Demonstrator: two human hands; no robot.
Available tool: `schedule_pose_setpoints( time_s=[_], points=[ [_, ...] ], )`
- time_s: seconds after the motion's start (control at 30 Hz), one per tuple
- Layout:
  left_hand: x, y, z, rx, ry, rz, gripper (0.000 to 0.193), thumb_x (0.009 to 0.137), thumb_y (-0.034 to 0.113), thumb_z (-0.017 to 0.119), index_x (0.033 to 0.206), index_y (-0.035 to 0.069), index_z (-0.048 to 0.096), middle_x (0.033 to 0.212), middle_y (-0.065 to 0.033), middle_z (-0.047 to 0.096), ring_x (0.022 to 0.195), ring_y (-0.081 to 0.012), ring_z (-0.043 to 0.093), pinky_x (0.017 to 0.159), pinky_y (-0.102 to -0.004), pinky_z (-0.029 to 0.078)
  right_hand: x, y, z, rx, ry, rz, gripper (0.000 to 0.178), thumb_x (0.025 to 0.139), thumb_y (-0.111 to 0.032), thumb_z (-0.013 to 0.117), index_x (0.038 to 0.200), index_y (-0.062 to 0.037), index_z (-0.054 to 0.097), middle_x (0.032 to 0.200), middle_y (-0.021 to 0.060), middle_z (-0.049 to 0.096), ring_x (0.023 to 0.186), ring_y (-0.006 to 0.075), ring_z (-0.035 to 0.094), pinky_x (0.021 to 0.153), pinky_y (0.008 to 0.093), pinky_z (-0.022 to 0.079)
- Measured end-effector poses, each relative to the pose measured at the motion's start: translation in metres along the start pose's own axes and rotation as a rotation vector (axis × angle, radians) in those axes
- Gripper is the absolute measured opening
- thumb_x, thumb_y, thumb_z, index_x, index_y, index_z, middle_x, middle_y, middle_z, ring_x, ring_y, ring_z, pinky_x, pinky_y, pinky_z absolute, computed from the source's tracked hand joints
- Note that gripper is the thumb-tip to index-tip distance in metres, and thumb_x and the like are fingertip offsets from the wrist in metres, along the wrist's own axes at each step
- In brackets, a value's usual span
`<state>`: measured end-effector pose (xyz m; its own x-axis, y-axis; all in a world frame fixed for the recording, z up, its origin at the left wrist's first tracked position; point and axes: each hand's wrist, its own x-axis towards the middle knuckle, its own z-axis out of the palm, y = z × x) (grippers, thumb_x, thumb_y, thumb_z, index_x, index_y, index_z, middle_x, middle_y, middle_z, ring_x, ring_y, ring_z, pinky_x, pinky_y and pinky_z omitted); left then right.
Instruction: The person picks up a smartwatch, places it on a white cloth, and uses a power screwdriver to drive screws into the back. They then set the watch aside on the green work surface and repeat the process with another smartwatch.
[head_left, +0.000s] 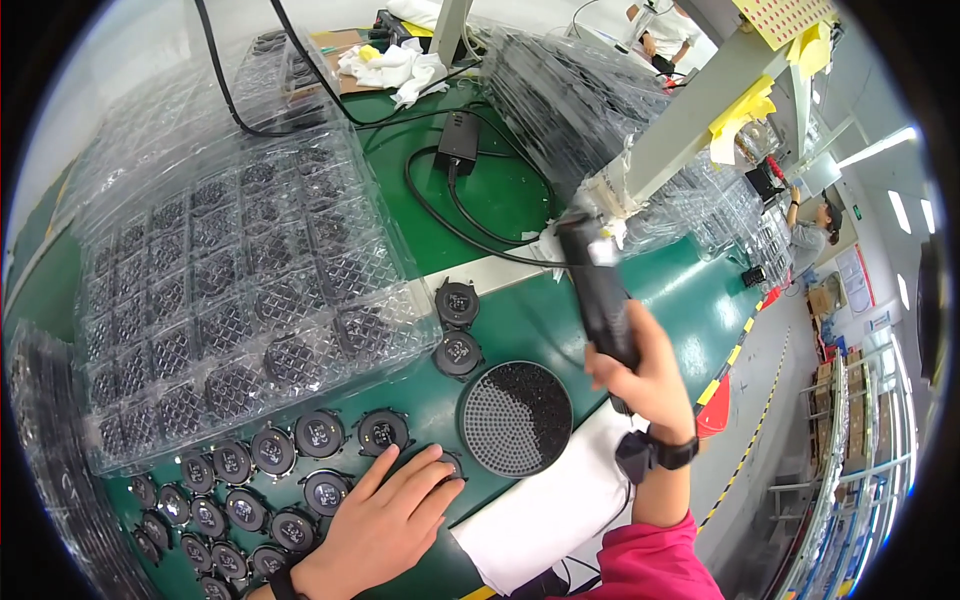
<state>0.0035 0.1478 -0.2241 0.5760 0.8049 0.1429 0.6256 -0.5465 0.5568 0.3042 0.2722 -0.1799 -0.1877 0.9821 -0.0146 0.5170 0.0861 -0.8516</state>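
My right hand (652, 378) is closed round a black electric screwdriver (597, 290), blurred by motion and held upright above the bench beside a round dimpled dish (492, 425). Small black pieces, too tiny to name, cover the dish's right half. My left hand (385, 520) lies spread, palm down, its fingertips resting on a round black watch case (448, 464) that it partly covers. Just beyond those fingers sits another watch case (382, 431). Several more (272, 450) stand in rows to the left, and two (457, 304) lie above the dish.
A large stack of clear compartment trays (240, 290) fills the left side. More plastic trays (560, 100) lean behind a pale post (690, 130). A black power adapter (458, 140) with looped cables lies at the back. White cloth (550, 510) covers the bench's front edge. Other people are farther off.
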Motion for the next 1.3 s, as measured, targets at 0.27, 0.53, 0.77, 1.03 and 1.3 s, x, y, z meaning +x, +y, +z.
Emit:
schedule_pose_setpoints(
  time_s=[0.27,0.53,0.77,1.03,1.3],
  points=[
    [-0.001,0.012,0.009,-0.033,0.13,-0.077,0.039,0.079,0.012,0.069,0.117,0.01,0.064,0.129,-0.0085,0.055,0.126,-0.0288,0.052,0.107,-0.0437,0.037,-0.027,-0.064,0.042,0.857,0.128,-0.535,0.068,0.084,-0.046,0.076,0.12,-0.0051,0.037,0.076,0.0054,0.052,0.053,0.0197,0.058,0.048,0.0334,0.053],
    [-0.002,0.011,0.018,0.017,0.201,-0.088,0.028,0.08,0.009,0.065,0.108,0.006,0.066,0.131,-0.0126,0.056,0.121,-0.0271,0.054,0.1,-0.0375,0.044,-0.028,-0.053,0.084,0.814,0.133,-0.711,0.076,0.08,-0.057,0.075,0.122,-0.0067,0.036,0.077,0.0072,0.053,0.048,0.0194,0.055,0.04,0.033,0.052],
    [-0.005,0.005,0.02,-0.071,0.232,-0.055,0.028,0.078,0.01,0.067,0.106,0.006,0.067,0.13,-0.0167,0.056,0.118,-0.0309,0.057,0.094,-0.0379,0.052,-0.028,-0.043,0.087,0.737,0.133,-0.799,0.074,0.081,-0.055,0.076,0.12,-0.0037,0.039,0.078,0.0082,0.053,0.047,0.0179,0.054,0.038,0.03,0.05],
    [-0.004,0.004,0.024,-0.064,0.209,-0.034,0.026,0.081,0.01,0.066,0.107,0.006,0.067,0.131,-0.0182,0.056,0.118,-0.0328,0.057,0.094,-0.0389,0.052,-0.028,-0.04,0.091,0.766,0.15,-0.815,0.072,0.083,-0.054,0.074,0.121,-0.0032,0.04,0.078,0.0082,0.053,0.046,0.0171,0.053,0.037,0.0297,0.05],
    [0.003,0.011,0.016,0.239,0.215,-0.039,0.027,0.082,0.01,0.063,0.108,0.006,0.066,0.134,-0.0177,0.056,0.122,-0.0328,0.055,0.097,-0.0416,0.048,-0.026,-0.036,0.092,0.776,0.16,-0.815,0.073,0.083,-0.056,0.073,0.121,-0.0029,0.04,0.078,0.0084,0.053,0.046,0.0177,0.055,0.038,0.0298,0.051]
  ],
)
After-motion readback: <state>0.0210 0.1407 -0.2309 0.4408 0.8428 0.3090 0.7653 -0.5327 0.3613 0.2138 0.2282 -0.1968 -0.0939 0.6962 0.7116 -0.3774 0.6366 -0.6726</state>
